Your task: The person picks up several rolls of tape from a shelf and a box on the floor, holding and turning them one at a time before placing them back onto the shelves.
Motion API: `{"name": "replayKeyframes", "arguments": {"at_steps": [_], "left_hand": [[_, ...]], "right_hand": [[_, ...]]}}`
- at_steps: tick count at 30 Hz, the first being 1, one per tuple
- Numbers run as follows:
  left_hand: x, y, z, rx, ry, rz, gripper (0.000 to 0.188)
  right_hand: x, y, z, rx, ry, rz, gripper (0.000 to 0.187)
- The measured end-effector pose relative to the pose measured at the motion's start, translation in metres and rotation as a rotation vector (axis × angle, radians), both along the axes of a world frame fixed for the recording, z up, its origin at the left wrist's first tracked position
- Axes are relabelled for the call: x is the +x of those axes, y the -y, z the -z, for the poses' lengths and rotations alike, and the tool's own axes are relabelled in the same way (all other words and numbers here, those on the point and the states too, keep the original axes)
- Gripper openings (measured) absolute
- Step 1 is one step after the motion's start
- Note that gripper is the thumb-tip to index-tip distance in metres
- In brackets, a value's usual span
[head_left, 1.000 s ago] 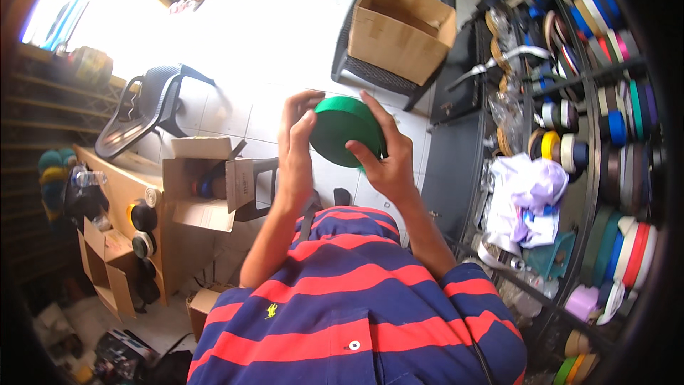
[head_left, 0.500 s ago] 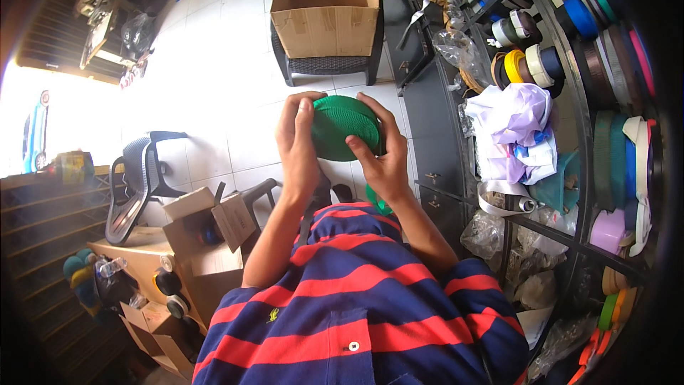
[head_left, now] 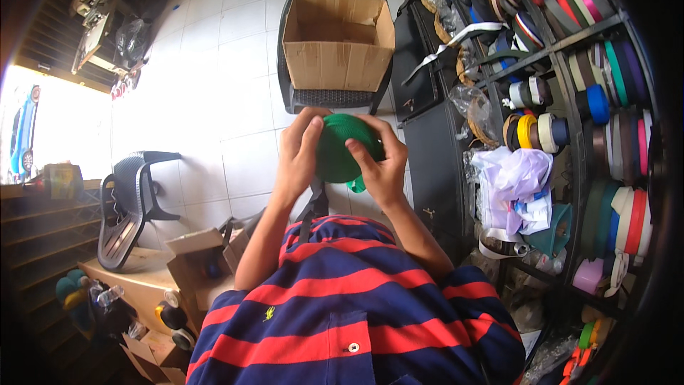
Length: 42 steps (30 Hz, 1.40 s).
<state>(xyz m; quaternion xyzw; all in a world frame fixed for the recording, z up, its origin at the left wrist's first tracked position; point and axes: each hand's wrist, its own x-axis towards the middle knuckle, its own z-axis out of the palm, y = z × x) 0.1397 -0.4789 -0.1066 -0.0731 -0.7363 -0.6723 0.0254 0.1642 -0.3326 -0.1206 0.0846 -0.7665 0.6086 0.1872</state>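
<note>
I report from my remote station, viewing through the head camera. The item under inspection is a green roll (head_left: pixel 338 153) of woven strap, raised above the floor in front of the wearer's striped shirt (head_left: pixel 342 278). Its broad flat face is turned up toward my view.

Both hands are clamped on it from opposite sides. The left hand (head_left: pixel 296 150) grips the left edge, thumb pointing up along the rim. The right hand (head_left: pixel 385 165) grips the right edge, its thumb laid across the flat face and its fingers bent round the rim. I see the hands apart from each other, with the roll between them. Just below the roll, a short green loop of strap (head_left: pixel 357 185) shows near the right hand.

Beyond the roll I record a black chair (head_left: pixel 326 100) bearing an open cardboard box (head_left: pixel 338 68). To the left of the roll, pale tiles (head_left: pixel 246 164) cover the floor, and a grey chair (head_left: pixel 152 189) stands well apart from it. Lower left of the roll I note a second open box (head_left: pixel 196 242).

To the right of the roll stands a dark cabinet (head_left: pixel 436 164). Farther right is a shelf rack (head_left: pixel 587 33) packed with strap rolls in many colours, among them a yellow roll (head_left: pixel 526 132). A crumpled whitish-lilac bundle (head_left: pixel 514 173) sits nearer the roll than a teal basket (head_left: pixel 557 232).
</note>
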Motion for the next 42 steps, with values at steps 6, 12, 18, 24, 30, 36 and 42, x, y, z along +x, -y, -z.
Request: {"name": "replayKeyframes", "arguments": {"at_steps": [6, 12, 18, 24, 30, 36, 42], "left_hand": [[-0.061, 0.032, -0.014, -0.198, -0.051, 0.307, 0.025], [-0.085, 0.016, -0.008, -0.169, -0.148, 0.229, 0.022], [-0.090, -0.035, 0.012, 0.360, 0.026, -0.184, 0.035], [-0.111, -0.039, 0.016, 0.233, 0.099, 0.436, 0.031], [-0.108, -0.066, -0.006, -0.060, -0.040, 0.575, 0.027], [-0.064, -0.119, 0.019, 0.310, 0.203, 0.271, 0.031], [-0.105, -0.106, -0.007, -0.075, 0.058, 0.886, 0.031]], "right_hand": [[-0.041, 0.009, -0.014, 0.146, 0.021, -0.122, 0.040], [-0.059, 0.016, -0.011, 0.037, 0.085, 0.089, 0.053], [-0.066, 0.013, -0.011, -0.022, 0.072, 0.240, 0.049], [-0.047, -0.023, 0.002, 0.069, 0.001, 0.280, 0.058], [-0.031, -0.039, -0.004, -0.070, 0.096, 0.377, 0.049], [-0.033, -0.041, 0.006, -0.194, -0.038, 0.811, 0.033], [-0.011, -0.074, -0.001, 0.007, 0.029, 0.555, 0.034]]}}
